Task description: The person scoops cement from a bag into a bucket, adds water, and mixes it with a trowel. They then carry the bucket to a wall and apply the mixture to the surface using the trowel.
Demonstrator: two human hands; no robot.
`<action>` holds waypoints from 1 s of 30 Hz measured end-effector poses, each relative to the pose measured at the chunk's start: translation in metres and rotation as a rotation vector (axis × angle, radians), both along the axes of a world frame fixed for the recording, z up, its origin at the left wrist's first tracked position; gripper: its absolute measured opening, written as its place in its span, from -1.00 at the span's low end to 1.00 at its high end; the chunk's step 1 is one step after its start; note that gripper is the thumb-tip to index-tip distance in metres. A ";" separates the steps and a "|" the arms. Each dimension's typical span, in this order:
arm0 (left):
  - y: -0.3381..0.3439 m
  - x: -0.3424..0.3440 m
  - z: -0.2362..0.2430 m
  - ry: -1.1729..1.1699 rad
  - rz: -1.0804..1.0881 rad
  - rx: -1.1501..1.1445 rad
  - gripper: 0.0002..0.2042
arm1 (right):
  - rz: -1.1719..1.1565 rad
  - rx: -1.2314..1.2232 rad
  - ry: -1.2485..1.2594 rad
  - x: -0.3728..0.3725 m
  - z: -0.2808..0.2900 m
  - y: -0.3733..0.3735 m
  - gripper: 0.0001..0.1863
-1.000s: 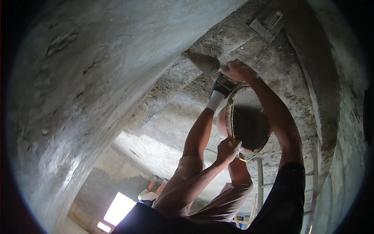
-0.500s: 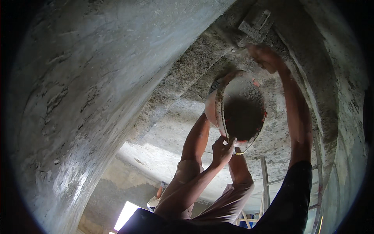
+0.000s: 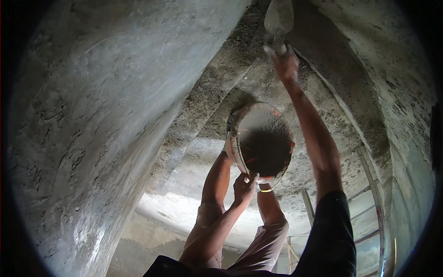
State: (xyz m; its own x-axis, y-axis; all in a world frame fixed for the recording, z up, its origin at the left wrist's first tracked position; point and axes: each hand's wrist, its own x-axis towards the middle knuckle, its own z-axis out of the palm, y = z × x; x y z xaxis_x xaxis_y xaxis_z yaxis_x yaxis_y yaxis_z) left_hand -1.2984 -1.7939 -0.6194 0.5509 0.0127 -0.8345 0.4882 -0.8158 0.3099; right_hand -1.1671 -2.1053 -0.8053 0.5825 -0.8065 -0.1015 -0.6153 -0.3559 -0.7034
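Note:
My right hand (image 3: 286, 64) is raised high and closed on the handle of a mortar-coated trowel (image 3: 279, 18), whose blade lies against the rough grey plaster overhead. My left hand (image 3: 244, 183) grips the lower rim of a round metal pan (image 3: 237, 147) holding dark wet mortar (image 3: 266, 152). Another person holds the pan up from beneath. One gloved hand (image 3: 228, 143) is on its left rim. That person's other arm (image 3: 270, 210), with a yellow bangle at the wrist, is under the pan.
Rough cement plaster (image 3: 115, 115) curves across the left and top, with a darker, coarser band (image 3: 207, 97) beside it. A plastered surface (image 3: 401, 92) also closes in on the right. Metal scaffold poles (image 3: 308, 207) and bars (image 3: 374, 203) stand at the lower right. A bright opening (image 3: 184, 217) lies below.
My right hand left the pan's top rim and swung up and right with the trowel onto the plaster. The pan shifted to the right and a little down in view; my left hand stayed on its rim.

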 end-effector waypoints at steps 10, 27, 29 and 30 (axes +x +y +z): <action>-0.031 -0.014 -0.004 0.075 -0.125 0.037 -0.71 | -0.040 -0.371 -0.055 -0.062 -0.050 -0.033 -0.48; -0.060 0.044 0.007 0.126 -0.546 -0.251 -0.77 | -0.389 0.432 0.736 -0.488 0.028 0.112 -0.49; -0.067 0.017 -0.014 -0.123 -0.969 -0.352 -0.80 | -0.422 0.278 0.751 -0.551 0.016 0.119 -0.49; -0.056 0.035 -0.015 0.023 -0.492 -0.162 -0.79 | -0.539 0.481 0.720 -0.509 0.010 0.126 -0.54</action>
